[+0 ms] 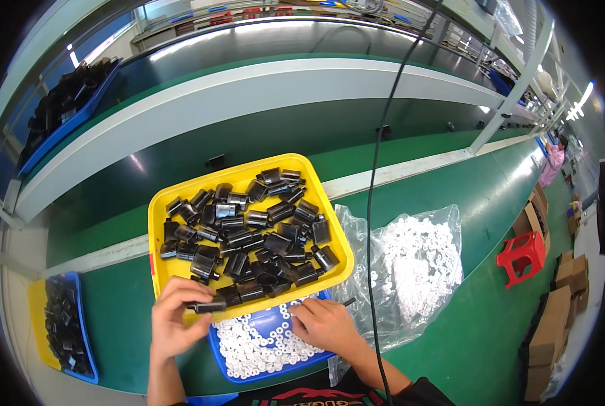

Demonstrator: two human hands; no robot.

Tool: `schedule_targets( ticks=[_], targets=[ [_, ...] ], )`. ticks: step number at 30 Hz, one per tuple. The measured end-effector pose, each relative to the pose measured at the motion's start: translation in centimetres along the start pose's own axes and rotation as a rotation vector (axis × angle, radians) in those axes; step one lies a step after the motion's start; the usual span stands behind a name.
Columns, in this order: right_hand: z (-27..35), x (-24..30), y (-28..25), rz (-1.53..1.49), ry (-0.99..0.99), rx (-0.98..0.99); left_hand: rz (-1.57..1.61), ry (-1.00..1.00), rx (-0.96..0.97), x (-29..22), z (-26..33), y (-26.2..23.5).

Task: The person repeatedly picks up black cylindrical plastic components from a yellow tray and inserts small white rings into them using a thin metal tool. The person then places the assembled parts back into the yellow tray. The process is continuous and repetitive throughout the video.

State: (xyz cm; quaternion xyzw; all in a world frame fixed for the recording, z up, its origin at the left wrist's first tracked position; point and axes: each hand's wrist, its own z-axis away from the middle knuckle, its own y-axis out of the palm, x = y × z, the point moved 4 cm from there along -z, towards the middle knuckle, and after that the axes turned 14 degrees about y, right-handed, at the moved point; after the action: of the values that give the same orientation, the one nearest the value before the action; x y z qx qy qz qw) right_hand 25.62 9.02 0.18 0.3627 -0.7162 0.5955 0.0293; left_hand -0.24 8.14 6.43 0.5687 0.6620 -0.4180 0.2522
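Observation:
My left hand [177, 318] pinches a black cylindrical part [209, 307] between thumb and fingers, over the near left corner of the yellow tray [155, 250]. Many similar glossy black parts [245, 238] with narrow stub ends lie jumbled in that tray. Below its near edge sits a blue tray [229, 376] of small white rings [251, 348]. Over the right side of the blue tray, my right hand [326, 328] is closed with its fingertips down among the rings. A thin dark rod [349, 302] shows beside its knuckles; whether the hand holds it is unclear.
A clear plastic bag [421, 271] of white rings lies to the right on the green table [482, 196]. A black cable [372, 203] hangs across the view. Other trays of black parts [65, 325] stand at left, near a raised conveyor [262, 78]. A red stool [522, 257] is at right.

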Motion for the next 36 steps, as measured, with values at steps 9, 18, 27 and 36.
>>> schedule_targets(
  ticks=[9,18,27,36],
  targets=[
    [-0.1,-0.2,0.1,-0.099,-0.009,0.015,1.195,-0.197,-0.036,1.0,3.1,6.6],
    [-0.3,-0.3,-0.1,-0.176,-0.047,0.014,0.583,-0.192,0.345,1.2,5.4,10.0],
    [0.0,-0.2,0.0,-0.216,-0.012,0.032,0.330,-0.008,0.285,1.5,4.8,10.4],
    [0.5,0.4,-2.3,-0.384,0.057,-0.005,0.455,-0.031,0.114,1.1,4.5,9.0]
  ],
)
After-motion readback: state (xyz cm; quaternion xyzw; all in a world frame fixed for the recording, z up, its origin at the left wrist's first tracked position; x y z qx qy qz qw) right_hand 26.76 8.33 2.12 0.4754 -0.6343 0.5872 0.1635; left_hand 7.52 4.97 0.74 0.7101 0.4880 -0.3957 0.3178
